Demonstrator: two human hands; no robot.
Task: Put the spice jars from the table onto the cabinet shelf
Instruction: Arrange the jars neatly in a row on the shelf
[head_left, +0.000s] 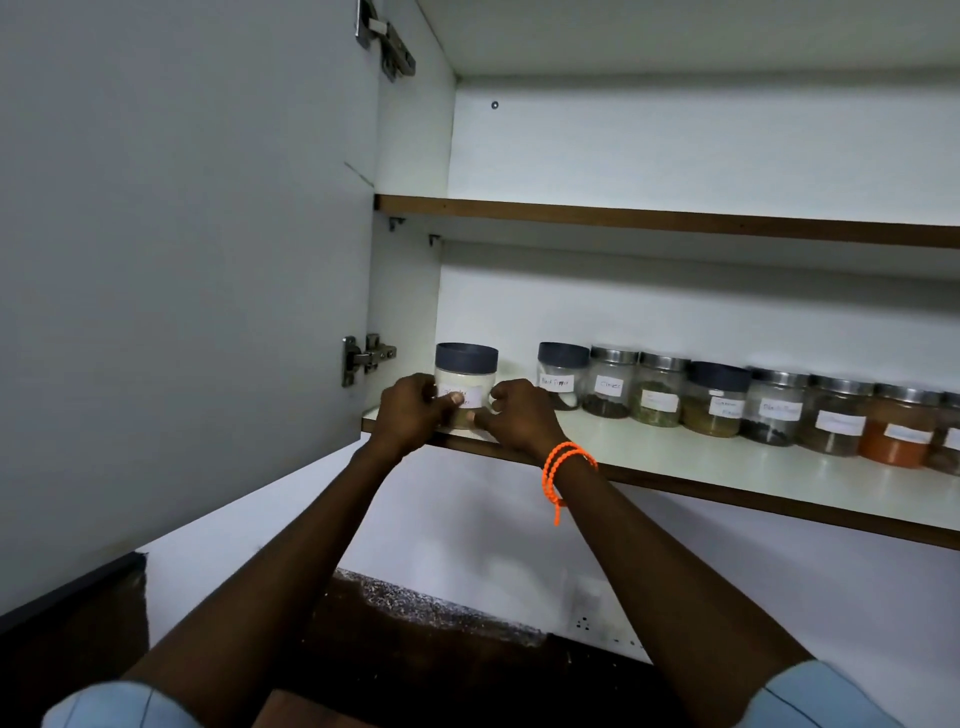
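Both hands (410, 410) grip upright jar (466, 376) on shelf (727, 467).

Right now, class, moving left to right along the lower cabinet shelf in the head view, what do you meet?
Door hinge → left hand → white-filled dark-lidded jar → right hand → dark-lidded "Black Pepper" jar → steel-lidded "Cloves" jar → green-herb jar → dark-lidded yellow-powder jar → orange-powder jar.

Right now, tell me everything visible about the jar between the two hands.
The clear round jar with a dark blue-grey lid stands upright at the left end of the white lower cabinet shelf, apart from the row of jars to its right. It holds pale whitish powder and bears a white handwritten label, too blurred to read. The left hand and right hand grip its sides.
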